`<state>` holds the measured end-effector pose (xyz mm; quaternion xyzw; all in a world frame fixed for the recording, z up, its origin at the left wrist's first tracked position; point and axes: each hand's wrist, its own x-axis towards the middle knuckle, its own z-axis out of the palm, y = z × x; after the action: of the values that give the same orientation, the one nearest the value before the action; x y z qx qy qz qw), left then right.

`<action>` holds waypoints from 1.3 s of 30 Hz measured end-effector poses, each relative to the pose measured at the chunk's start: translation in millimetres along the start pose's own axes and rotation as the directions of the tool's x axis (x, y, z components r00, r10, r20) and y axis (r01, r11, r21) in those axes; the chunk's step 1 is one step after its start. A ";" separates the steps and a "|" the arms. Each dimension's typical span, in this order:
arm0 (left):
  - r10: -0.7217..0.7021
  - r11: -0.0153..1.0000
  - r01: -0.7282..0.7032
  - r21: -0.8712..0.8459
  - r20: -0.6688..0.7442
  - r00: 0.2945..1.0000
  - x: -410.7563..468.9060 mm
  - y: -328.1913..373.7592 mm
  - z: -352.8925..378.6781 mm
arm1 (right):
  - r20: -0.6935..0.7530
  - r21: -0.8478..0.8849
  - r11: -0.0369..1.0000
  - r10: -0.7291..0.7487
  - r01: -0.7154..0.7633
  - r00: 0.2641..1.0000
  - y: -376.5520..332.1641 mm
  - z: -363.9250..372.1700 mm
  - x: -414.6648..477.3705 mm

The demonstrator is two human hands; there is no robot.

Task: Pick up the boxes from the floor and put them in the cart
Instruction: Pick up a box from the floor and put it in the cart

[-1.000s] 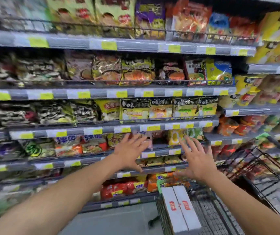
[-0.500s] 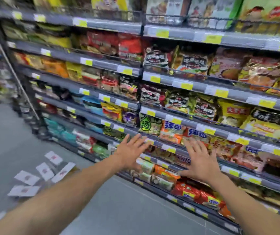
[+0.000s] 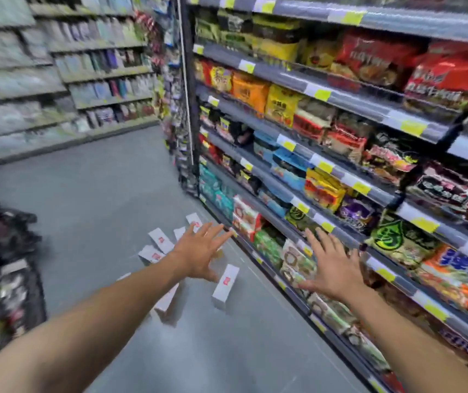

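Boxes, white, oblong and cardboard with small red labels, are lying scattered on the smooth grey floor at the foot of the tall grey metal rack, which is carrying rows of bright noodle packets and yellow price tags. One near box is lying closest to the rack's bottom shelf, its long side running roughly along the rack. Another box is lying a little further out from the rack, partly hidden by the left forearm. A looser cluster of boxes is lying further along the rack's foot, toward its far end, and motion blur is making their exact count unclear. The left hand is reaching forward with fingers spread wide and palm down, gripping nothing. It is hovering out from the rack's lower shelves and overlapping the cluster in view; whether it is touching any box cannot be told. The right hand is stretching out the same way, fingers splayed and empty, in front of the rack's lowest shelves and closer to the rack than the left hand. Across the aisle from the rack, pale blurred shelves of small goods are standing, and a dark smeared display is sitting opposite the rack's near end, too blurred to identify.
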<state>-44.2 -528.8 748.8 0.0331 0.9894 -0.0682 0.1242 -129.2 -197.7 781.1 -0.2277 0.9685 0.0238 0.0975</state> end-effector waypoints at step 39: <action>-0.368 0.624 0.656 -0.423 0.581 0.726 357.8 -41.7 426.1 | 0.492 -0.052 0.897 -0.360 0.440 0.792 -76.9 366.8 520.3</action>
<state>-290.9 -613.6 255.6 -0.3166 0.8666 0.2119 0.3223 -486.0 -460.5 317.6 -0.4224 0.8396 0.1363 0.3132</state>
